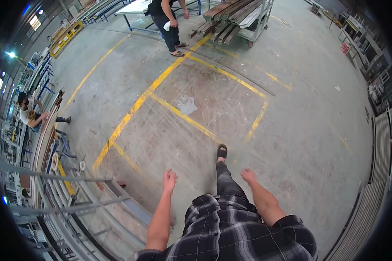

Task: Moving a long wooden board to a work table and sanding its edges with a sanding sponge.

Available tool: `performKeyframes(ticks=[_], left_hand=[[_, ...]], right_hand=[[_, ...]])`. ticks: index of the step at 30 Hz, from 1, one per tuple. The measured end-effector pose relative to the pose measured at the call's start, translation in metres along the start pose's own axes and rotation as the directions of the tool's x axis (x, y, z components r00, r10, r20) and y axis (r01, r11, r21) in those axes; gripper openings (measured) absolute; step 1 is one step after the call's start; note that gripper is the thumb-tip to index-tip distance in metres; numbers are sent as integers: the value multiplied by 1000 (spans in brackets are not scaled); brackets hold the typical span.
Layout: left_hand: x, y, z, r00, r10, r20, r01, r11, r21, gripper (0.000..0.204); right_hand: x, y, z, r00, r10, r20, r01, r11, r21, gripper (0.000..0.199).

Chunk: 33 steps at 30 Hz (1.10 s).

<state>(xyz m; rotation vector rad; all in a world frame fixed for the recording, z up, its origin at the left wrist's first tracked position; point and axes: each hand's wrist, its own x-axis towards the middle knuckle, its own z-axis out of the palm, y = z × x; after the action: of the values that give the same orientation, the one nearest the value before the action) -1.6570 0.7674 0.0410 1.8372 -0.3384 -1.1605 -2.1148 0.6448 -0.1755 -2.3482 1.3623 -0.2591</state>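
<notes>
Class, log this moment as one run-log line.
left hand: empty, open | right hand: empty, open | sandalled foot: stepping on grey concrete floor

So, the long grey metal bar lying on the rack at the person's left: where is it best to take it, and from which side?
Take the grey metal bar near its free end by the left hand, coming from above: it lies roughly flat across the rack, its top uncovered.

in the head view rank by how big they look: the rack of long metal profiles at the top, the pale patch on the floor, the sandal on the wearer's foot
1. Rack of long metal profiles, largest though farthest away.
2. Pale patch on the floor.
3. Sandal, smallest though nearest the camera.
Both hands, left and right, are empty.
</notes>
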Motion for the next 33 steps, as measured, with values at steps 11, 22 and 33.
performKeyframes(ticks=[11,22,33], left_hand=[[92,-90,28,961,-249,-120,276,842,464,46],[461,219,67,913,-287,-291,219,945,-243,58],[686,412,51,918,-237,-319,189,967,-173,56]], right_hand=[[238,42,-185,488,849,202,-855,419,307,32],[773,-123,-186,950,114,290,-283,704,651,28],[902,-50,-198,763,498,412,-647,594,479,18]])
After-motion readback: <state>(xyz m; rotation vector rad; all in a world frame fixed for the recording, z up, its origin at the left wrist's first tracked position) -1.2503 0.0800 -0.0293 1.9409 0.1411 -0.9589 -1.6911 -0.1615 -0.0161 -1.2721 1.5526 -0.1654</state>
